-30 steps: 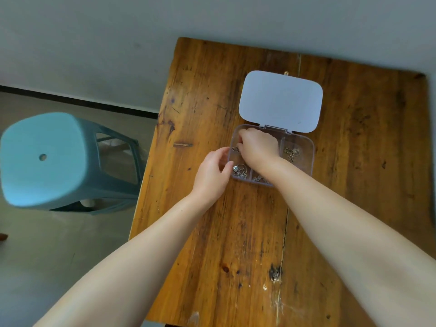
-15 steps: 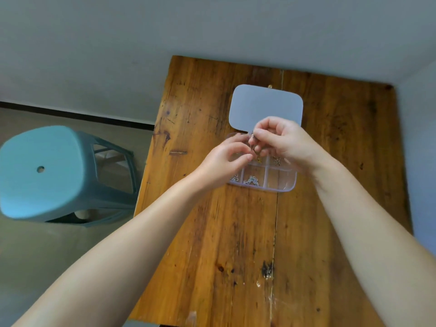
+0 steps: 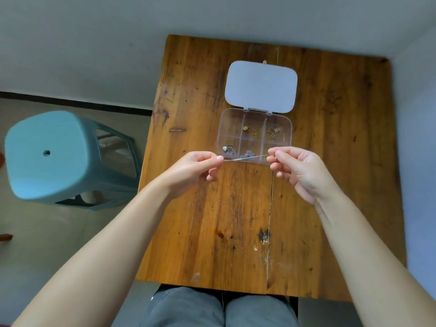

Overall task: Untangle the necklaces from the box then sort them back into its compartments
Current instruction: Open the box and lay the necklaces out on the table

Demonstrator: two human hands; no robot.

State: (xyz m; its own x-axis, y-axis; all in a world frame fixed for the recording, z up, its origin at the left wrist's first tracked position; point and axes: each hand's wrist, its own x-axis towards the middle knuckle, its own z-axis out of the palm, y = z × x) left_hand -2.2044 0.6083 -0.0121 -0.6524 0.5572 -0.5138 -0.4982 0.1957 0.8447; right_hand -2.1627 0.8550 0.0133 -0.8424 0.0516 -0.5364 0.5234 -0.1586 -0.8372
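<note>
A clear plastic box with several compartments lies open on the wooden table, its white lid folded back. A thin silver necklace is stretched taut above the box's near edge. My left hand pinches one end and my right hand pinches the other. In the box lie a gold piece in the back middle cell, a bronze tangle at back right, a silver piece at front left and another silver tangle at front middle.
A teal plastic stool stands on the floor left of the table. Walls close in behind and to the right of the table. My grey-trousered knees show under the table's near edge.
Both hands rose from the box with a necklace, then drew apart and toward me, pulling the chain straight. The view has shifted, so the box now sits farther from my hands.
</note>
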